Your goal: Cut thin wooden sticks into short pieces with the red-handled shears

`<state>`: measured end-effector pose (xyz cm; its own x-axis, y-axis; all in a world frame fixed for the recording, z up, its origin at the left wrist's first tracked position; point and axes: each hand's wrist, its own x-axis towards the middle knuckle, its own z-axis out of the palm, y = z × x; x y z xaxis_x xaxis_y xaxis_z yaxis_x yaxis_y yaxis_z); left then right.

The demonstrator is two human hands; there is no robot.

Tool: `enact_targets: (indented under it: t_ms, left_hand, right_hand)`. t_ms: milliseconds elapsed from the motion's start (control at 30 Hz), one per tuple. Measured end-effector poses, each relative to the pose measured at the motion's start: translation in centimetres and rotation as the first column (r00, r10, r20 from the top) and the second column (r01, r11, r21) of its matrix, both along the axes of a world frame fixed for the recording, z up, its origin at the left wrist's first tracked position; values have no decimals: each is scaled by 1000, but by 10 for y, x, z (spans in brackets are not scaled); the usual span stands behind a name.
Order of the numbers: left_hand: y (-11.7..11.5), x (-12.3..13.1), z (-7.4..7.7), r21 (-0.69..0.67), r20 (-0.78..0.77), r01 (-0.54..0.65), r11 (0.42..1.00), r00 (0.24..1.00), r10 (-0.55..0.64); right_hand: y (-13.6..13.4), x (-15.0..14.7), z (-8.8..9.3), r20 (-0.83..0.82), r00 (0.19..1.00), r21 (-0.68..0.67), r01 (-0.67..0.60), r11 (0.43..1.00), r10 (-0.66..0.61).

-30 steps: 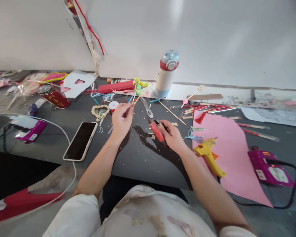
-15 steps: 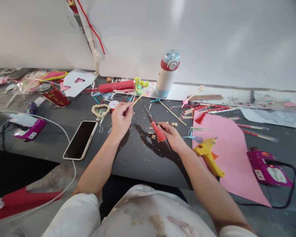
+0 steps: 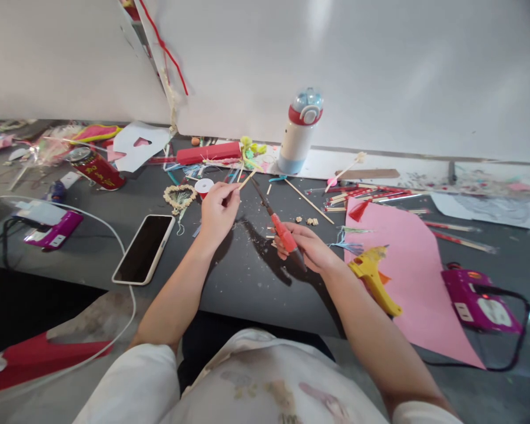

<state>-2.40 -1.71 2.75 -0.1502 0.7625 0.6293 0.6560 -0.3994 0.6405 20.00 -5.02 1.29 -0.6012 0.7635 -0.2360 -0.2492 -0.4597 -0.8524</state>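
My left hand (image 3: 218,210) pinches a thin wooden stick (image 3: 246,179) that points up and to the right over the dark table (image 3: 247,277). My right hand (image 3: 307,246) grips the red handles of a pair of cutters (image 3: 279,225). The cutters' dark jaws reach up to the left, close to the stick's free end. Small cut bits of wood (image 3: 308,221) lie on the table just beyond my right hand.
A phone (image 3: 143,248) lies left of my left arm. A yellow glue gun (image 3: 373,277) rests on pink paper (image 3: 413,277) at the right. A white bottle (image 3: 298,133), a red can (image 3: 96,169), purple devices (image 3: 479,300) and loose sticks (image 3: 366,194) lie around.
My right hand has drawn slightly back toward me and tilted the cutters, their jaws closing. The left hand keeps the stick almost still.
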Motion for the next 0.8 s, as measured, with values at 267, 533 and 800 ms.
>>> enact_targets:
  t_ms: [267,533,800]
  left_hand:
    - [1,-1,-1,0,8,22,1000,1000,-22]
    - [0,1,0,-2,13,31,1000,999,-31]
    - [-2,2,3,-2,26,69,998,997,-69]
  right_hand:
    - [-1,0,4,-38,998,19,-40,999,41]
    - [-1,-1,5,-27,1000,57,2,998,0]
    - [0,1,0,-23,1000,61,-1,998,3]
